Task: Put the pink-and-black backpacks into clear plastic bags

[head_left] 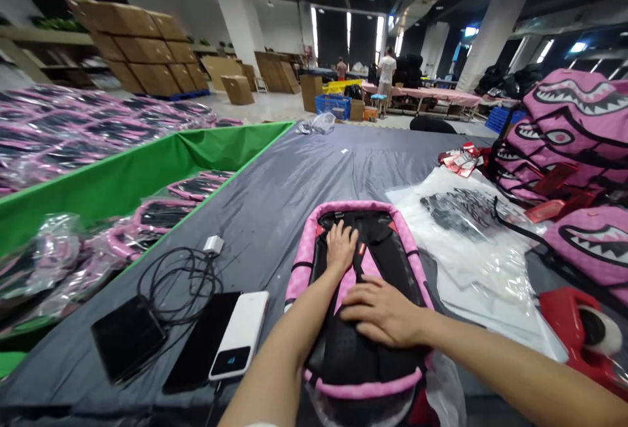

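A pink and black backpack (pixel 392 263) lies on the dark grey table cover with its strap side up. My left hand (pixel 342 247) rests on the upper left of its black back panel, fingers stretched out. Lower down, my right hand (pixel 385 311) lies across the straps and the middle of the panel, its fingers extended too. Neither hand grips anything. Clear plastic (pixel 444 384) shows at the pack's bottom edge. What lies under the backpack is hidden.
Left of the backpack lie a white power bank (pixel 240 335), a black phone (pixel 203 342) and a coiled cable (pixel 184 280). Right of it are plastic bags (pixel 466 237), a red tape dispenser (pixel 564 316) and pink backpacks (pixel 589 113). A green-lined bin (pixel 147 165) borders the table.
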`<act>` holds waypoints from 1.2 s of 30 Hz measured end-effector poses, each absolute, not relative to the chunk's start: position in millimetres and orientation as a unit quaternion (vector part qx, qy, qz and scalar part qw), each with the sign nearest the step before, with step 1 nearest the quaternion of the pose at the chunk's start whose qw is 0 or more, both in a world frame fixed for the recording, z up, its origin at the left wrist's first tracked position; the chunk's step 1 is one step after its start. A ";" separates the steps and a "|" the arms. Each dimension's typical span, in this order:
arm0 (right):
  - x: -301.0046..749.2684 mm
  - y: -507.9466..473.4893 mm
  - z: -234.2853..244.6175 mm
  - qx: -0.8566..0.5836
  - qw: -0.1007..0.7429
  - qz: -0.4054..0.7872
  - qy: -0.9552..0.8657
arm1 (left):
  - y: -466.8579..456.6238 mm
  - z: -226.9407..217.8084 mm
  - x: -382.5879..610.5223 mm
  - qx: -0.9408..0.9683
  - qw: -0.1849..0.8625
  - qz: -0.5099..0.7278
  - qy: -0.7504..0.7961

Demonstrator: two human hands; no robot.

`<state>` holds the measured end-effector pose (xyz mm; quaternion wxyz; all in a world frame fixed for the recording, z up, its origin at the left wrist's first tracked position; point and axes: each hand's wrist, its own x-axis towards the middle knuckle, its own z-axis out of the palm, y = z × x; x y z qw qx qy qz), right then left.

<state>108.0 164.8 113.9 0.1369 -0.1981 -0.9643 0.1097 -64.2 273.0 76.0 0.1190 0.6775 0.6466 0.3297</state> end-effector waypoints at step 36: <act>84.2 162.4 19.5 -0.006 0.121 0.038 -0.992 | 161.9 42.7 -91.5 0.795 -0.015 0.152 0.587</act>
